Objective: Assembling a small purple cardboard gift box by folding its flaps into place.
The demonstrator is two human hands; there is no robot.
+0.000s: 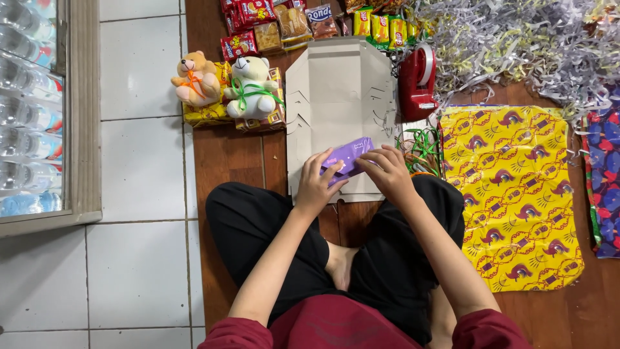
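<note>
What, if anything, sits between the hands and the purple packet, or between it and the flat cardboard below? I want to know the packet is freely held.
Nothing visible does. The left hand and right hand both grip the purple packet directly, and it sits just over a bare part of the flat cardboard.

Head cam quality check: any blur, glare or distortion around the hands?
Head view: even, soft light, no hard shadows; left hand and right hand on the purple packet are reasonably sharp; faint reflections on the bottle cabinet glass; mild wide-angle bend at edges.
</note>
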